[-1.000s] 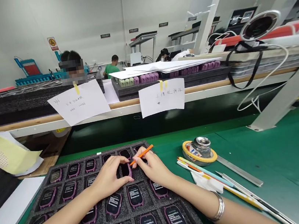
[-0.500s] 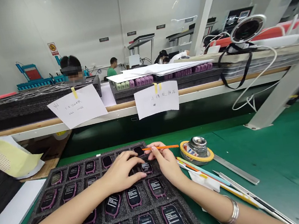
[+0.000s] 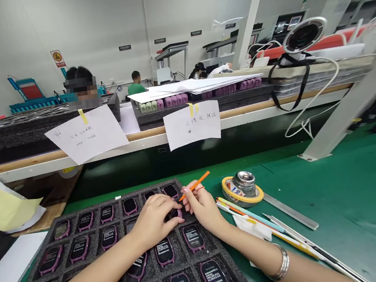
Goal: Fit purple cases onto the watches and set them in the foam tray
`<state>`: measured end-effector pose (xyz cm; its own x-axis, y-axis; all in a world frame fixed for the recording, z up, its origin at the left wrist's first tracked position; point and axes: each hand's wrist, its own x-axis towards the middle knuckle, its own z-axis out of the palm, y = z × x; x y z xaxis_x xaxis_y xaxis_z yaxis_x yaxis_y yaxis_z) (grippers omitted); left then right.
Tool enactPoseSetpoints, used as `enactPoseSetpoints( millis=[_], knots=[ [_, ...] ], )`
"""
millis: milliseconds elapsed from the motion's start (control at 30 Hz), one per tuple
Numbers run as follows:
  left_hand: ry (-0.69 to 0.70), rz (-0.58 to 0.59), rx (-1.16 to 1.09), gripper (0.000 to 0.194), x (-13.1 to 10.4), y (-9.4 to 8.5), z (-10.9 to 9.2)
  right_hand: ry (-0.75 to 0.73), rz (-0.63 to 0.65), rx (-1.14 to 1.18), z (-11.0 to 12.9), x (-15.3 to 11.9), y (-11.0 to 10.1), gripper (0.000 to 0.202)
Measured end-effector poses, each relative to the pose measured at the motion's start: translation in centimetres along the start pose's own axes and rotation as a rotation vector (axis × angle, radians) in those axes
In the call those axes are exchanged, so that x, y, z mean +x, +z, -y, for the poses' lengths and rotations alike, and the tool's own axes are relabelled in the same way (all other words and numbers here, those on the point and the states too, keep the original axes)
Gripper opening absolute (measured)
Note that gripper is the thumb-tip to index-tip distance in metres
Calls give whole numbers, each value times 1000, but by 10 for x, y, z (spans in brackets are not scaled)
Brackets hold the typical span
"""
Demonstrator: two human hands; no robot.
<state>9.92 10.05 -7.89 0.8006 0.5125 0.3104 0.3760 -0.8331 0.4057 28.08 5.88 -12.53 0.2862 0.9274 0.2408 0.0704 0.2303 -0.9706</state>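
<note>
A black foam tray (image 3: pixel 209 253) with cut-out pockets lies in front of me, holding several smartwatches with purple frames, such as one with lit text (image 3: pixel 193 237). Over its far right part, my left hand (image 3: pixel 157 217) has thumb and forefinger closed on the edges of a tilted smartwatch (image 3: pixel 179 213); the hand hides much of it. Just right of that watch, my right hand (image 3: pixel 202 206) pinches a thin orange stick (image 3: pixel 199 184). The stick slants, with its pointed lower end close above the watch.
Right of the tray stand a yellow tape roll (image 3: pixel 229 196) with a metal-topped jar (image 3: pixel 246 182), a steel ruler (image 3: pixel 290 210), and several long thin tools. A shelf edge (image 3: pixel 146 142) with paper notes crosses behind. Co-workers (image 3: pixel 136 84) sit beyond.
The orange stick has gone from nearly level to slanting, its left end now lower. The watch between my hands has tilted, its screen turned from view. The whole view has shifted slightly.
</note>
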Motion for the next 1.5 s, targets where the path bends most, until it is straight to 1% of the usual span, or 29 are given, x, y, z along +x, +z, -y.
enactPoseSetpoints(
  millis=[167, 333, 400, 567, 633, 700, 767, 833, 867, 933, 1000, 1067, 1133, 1233, 1300, 1367, 1433, 1500],
  knots=[
    [-35, -27, -43, 25, 2, 2, -4, -1, 24, -70, 2, -2, -1, 25],
    [-112, -54, -81, 47, 2, 2, -5, -12, 56, -110, 3, -2, 0, 25],
    [-125, -54, -92, 50, 2, 2, -5, -19, 66, -121, 3, -2, -1, 25],
    [-114, -48, -97, 49, 2, 5, -3, -33, 88, -155, 3, -2, -1, 25],
    [-93, -39, -90, 47, 3, 3, -2, -40, 87, -165, 3, -2, -1, 25],
    [-65, -26, -78, 46, 3, -3, -2, -48, 79, -166, 3, -3, -1, 25],
    [-31, -10, -64, 38, 1, -16, -5, -54, 69, -158, 3, -3, -1, 25],
    [15, 26, -53, 21, -6, -31, -9, -58, 55, -140, 3, -4, 0, 24],
    [46, 60, -47, 19, -12, -38, -12, -60, 43, -125, 4, -4, 0, 24],
    [110, 134, -30, 26, -28, -50, -17, -64, 7, -87, 5, -5, 0, 25],
    [146, 172, -4, 23, -50, -57, -20, -72, -29, -44, 10, -6, 0, 27],
    [149, 177, 30, 19, -73, -60, -19, -83, -38, -7, 20, -9, 1, 28],
    [116, 169, 82, 17, -93, -62, -16, -85, -6, 22, 33, -12, 6, 31],
    [43, 214, 182, 24, -111, -66, -12, -40, 131, 57, 53, -19, 25, 34],
    [30, 273, 216, 29, -116, -69, -12, 13, 253, 77, 61, -25, 42, 35],
    [28, 301, 231, 32, -117, -70, -13, 59, 358, 92, 64, -30, 57, 36],
    [16, 295, 225, 31, -117, -71, -13, 87, 421, 95, 63, -34, 66, 36],
    [-1, 270, 190, 30, -118, -71, -9, 100, 443, 86, 59, -36, 69, 36]
  ],
)
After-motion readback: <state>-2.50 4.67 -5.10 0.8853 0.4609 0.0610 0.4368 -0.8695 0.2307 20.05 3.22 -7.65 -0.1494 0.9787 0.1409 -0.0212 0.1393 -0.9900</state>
